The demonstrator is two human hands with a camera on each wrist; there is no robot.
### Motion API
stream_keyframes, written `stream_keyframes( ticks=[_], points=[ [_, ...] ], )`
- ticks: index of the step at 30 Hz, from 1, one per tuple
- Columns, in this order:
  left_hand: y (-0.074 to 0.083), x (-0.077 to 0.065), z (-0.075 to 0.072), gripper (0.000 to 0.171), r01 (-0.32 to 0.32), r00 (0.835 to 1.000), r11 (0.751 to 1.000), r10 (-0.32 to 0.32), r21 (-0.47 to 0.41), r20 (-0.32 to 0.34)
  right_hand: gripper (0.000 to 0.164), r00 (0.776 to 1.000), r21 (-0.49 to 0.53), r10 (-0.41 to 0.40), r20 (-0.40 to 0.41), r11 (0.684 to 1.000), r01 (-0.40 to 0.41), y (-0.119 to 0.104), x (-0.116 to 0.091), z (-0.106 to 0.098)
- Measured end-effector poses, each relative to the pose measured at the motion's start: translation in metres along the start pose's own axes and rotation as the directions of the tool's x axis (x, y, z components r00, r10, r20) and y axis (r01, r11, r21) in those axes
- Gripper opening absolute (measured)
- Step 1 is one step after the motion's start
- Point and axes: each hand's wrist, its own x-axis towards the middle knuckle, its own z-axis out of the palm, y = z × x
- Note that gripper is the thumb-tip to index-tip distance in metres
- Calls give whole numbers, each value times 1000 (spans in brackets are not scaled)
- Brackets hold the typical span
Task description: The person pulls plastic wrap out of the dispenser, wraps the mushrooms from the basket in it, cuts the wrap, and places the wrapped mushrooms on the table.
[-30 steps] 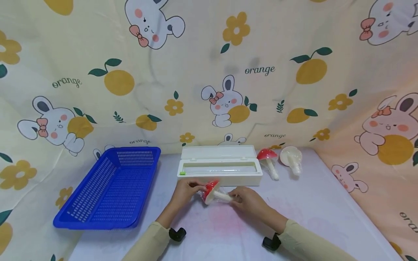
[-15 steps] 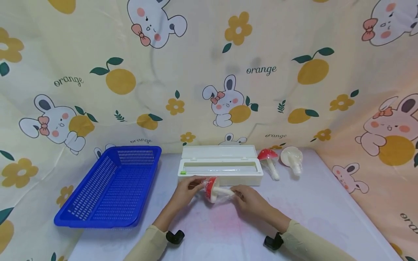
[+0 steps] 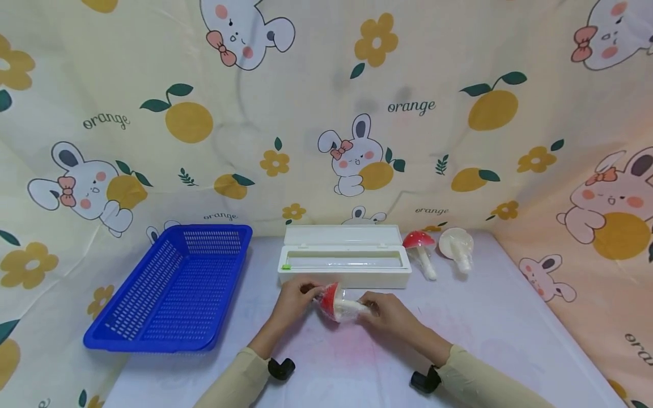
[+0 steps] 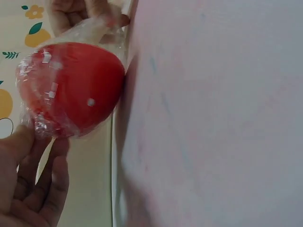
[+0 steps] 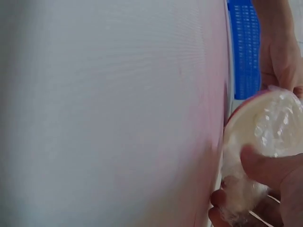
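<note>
A toy mushroom [image 3: 331, 303], with a red cap and a pale stem, is wrapped in clear plastic film [image 4: 102, 29] and held just above the table in front of the white box. At the cap side, my left hand [image 3: 295, 299] pinches the film between thumb and fingers. My right hand [image 3: 391, 314] grips the stem end through the film, its thumb lying over the stem in the right wrist view. The film is crinkled round the red cap [image 4: 87, 90] in the left wrist view. The cap's pale underside [image 5: 253, 120] faces the right wrist camera.
Behind the hands stands a long white cling film dispenser [image 3: 352, 280], lid raised, with a small green slider [image 3: 286, 267]. A blue plastic basket [image 3: 183, 294] lies at the left. Another red-capped mushroom [image 3: 421, 249] and an upturned pale one [image 3: 457, 249] rest right of the dispenser.
The mushroom has shifted slightly in the hands, its cap turning a little. The left hand has made small moves at the film by the cap. The right hand stays at the stem.
</note>
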Motion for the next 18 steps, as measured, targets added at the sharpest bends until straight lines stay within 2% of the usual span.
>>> stream_keyframes(
  ticks=[2,6,12,15,18],
  points=[
    [1,0,2,5,-3,1000,1000,3,24,-2,16,999,-14,-16,-32,1000,16,0,-1,1],
    [1,-1,5,6,-10,1000,999,10,40,-2,15,999,-23,-17,-49,1000,16,-1,-1,1],
    [1,-1,4,8,35,999,999,-36,-24,-39,15,999,12,29,-40,1000,-28,-2,-1,1],
    [0,-3,0,20,31,999,999,-31,-26,17,16,998,49,49,-49,998,-46,0,0,2],
    [-1,-5,-4,41,-17,990,1000,20,-19,140,17,996,74,70,-51,995,-66,1,-1,1]
  ],
)
